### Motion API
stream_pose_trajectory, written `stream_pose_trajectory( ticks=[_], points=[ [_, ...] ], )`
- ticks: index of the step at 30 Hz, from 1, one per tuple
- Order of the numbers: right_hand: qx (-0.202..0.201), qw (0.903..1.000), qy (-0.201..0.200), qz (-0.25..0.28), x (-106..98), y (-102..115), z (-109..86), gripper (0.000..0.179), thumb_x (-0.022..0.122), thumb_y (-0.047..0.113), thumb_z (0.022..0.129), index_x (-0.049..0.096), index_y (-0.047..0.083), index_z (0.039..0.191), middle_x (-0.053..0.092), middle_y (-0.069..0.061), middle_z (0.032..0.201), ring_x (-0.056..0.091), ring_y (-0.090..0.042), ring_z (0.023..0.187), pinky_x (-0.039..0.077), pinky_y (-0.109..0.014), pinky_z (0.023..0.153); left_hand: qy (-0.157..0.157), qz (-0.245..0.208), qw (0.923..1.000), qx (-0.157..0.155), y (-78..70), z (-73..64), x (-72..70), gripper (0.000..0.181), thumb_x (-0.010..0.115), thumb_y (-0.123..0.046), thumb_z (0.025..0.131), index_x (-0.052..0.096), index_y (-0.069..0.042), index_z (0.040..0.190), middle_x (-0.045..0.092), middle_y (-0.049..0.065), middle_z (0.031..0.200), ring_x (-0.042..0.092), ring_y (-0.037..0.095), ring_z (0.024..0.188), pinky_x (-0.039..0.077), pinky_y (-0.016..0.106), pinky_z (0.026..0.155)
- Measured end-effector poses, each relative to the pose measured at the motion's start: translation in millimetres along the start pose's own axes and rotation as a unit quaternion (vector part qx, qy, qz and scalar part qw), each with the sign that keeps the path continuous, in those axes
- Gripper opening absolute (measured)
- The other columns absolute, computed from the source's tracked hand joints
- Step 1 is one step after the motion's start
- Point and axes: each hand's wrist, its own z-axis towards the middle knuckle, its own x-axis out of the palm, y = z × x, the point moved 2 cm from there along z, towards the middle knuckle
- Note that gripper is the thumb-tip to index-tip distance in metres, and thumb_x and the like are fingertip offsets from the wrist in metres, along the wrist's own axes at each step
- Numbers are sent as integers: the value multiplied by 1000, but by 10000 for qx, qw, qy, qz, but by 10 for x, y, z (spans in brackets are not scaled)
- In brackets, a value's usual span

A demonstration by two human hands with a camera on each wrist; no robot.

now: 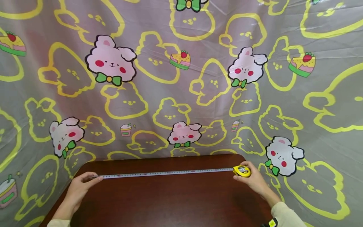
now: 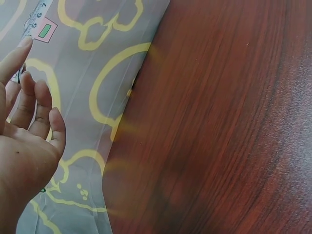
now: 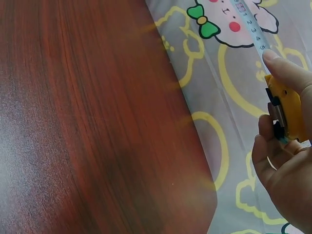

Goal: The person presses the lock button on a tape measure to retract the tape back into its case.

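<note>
A yellow tape measure (image 1: pixel 242 171) has its white blade (image 1: pixel 170 172) drawn out in a nearly straight line across the far part of the table. My left hand (image 1: pixel 80 189) pinches the free end of the blade between thumb and fingers, the other fingers loosely bent in the left wrist view. At the other end my right hand (image 1: pixel 253 181) grips the yellow case (image 3: pixel 287 107). In the right wrist view the thumb lies by the blade just where it leaves the case. Black number marks show along the blade (image 2: pixel 38 19) in the left wrist view.
A dark reddish-brown wooden table (image 1: pixel 170 201) with rounded far corners lies below the hands. A grey curtain (image 1: pixel 158 94) with yellow outlines and cartoon rabbits hangs behind it and along both sides, close to the table's edges.
</note>
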Motion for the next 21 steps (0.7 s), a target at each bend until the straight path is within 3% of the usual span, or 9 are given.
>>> stream_pose_trajectory(
  ticks=[14, 21],
  points=[
    [-64, 9999, 111, 100, 120, 25, -19, 67, 90, 24, 83, 47, 8, 131, 54, -18, 120, 56, -29, 97, 51, -33, 76, 31, 199, 9990, 390, -7, -12, 106, 42, 81, -41, 91, 71, -3, 105, 64, -4, 95, 56, 12, 90, 47, 30, 77],
    [-174, 9994, 192, 209, 185, 68, -17, 67, 90, 23, 82, 46, 7, 130, 54, -16, 116, 56, -27, 94, 52, -32, 74, 64, 266, 9989, 372, -43, -26, 140, 42, 81, -41, 92, 71, -2, 106, 64, -3, 98, 56, 12, 92, 47, 31, 79]
  ],
)
